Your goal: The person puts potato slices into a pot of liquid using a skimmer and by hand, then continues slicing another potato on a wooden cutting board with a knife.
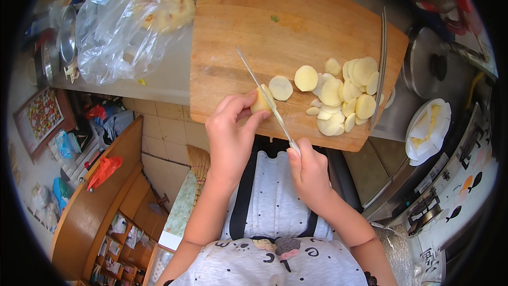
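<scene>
My left hand holds a peeled potato piece between thumb and fingers, near the front left part of the wooden cutting board. In my right hand is the handle of a kitchen knife; its blade, seen almost edge-on, lies against the potato's right side, with a slice beside it. One round potato slice rests just right of the blade. Farther right, many thin potato slices are heaped and overlapping. A pair of metal chopsticks lies along the board's right edge.
Flatbread in a clear plastic bag is left of the board. To the right stand a lidded pan and a paper-lined bowl with food. Bits of green leaf lie on the board. A straw broom is below the counter.
</scene>
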{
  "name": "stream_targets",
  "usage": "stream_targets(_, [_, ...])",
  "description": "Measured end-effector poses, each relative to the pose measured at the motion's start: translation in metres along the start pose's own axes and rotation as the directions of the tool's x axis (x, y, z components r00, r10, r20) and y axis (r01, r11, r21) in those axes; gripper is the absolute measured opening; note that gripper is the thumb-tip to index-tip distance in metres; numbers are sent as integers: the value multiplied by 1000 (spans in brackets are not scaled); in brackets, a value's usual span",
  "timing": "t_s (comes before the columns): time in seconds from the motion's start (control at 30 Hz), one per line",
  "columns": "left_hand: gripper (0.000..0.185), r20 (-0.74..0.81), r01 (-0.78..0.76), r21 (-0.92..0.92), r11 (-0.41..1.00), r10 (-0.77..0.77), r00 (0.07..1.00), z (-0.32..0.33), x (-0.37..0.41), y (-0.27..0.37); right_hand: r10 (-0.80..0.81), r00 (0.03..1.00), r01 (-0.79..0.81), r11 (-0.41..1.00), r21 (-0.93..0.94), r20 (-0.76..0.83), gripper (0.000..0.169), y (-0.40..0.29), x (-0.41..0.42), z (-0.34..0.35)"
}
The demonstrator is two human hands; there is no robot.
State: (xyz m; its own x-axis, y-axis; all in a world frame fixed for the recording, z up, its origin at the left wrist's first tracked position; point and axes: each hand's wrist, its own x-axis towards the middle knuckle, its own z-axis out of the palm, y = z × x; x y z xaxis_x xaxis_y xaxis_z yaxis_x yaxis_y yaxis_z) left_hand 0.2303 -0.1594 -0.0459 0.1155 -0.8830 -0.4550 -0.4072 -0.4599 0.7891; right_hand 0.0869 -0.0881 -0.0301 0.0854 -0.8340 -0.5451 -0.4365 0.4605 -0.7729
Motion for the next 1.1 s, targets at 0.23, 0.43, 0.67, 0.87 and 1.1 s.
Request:
stream_targets(0.23, [22,12,12,-4,1000,-12,1000,-1,1,-3,-15,1000,15,999,-48,-12,21,-1,0,2])
stream_targets(0.43, [18,4,46,11,999,-46,999,-1,0,-1,-47,999,45,996,-73,-22,22,4,6,8])
stream_targets(0.67, [13,9,48,9,999,-48,999,-1,2,2,-79,995,75,995,-71,-56,23,4,10,12])
stream_targets(0.87, [22,29,55,24,998,-55,998,-3,3,2,-93,993,88,994,-67,-75,23,6,15,15])
stream_targets(1.1, [20,12,62,15,998,-62,998,-1,1,2,-55,996,50,997,-65,-74,23,10,26,22])
